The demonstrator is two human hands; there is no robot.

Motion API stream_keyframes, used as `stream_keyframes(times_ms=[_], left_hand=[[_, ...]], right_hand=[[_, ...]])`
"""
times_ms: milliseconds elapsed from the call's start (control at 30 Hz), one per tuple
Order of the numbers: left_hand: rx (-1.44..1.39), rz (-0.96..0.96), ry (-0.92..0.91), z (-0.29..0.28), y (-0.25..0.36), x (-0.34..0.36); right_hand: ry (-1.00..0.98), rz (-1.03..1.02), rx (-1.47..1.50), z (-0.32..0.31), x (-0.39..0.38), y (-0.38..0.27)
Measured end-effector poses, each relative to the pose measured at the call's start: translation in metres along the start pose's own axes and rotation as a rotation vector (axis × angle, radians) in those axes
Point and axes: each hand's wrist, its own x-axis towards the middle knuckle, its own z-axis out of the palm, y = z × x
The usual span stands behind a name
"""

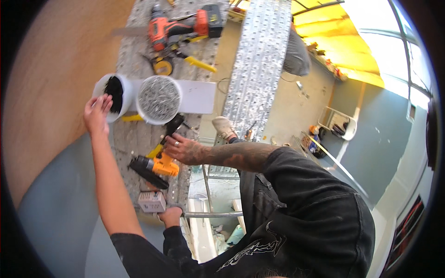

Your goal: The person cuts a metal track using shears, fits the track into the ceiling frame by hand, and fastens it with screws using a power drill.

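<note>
We judge the loose black screws in the small white plastic tub, on the perforated metal plank, hard, light and prickly, best pinched from above, where our left hand hovers spread; we cannot tell our right hand's grip.

Bright daylight from blown-out windows at upper right, yellow glare beside them, soft shadows, strong fisheye bending, dark corners, slight blur

Tub of nails right of tub of screws, drill nearer.
</note>
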Motion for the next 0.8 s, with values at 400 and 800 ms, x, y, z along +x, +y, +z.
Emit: stream_keyframes(times_ms=[400,800], left_hand=[[-0.692,-0.026,-0.202,-0.052,0.053,-0.112],[-0.69,-0.432,-0.001,-0.088,0.056,-0.416]], right_hand=[[0.032,0.008,-0.077,0.005,0.038,-0.028],[0.048,0.095,-0.047,0.018,0.028,-0.019]])
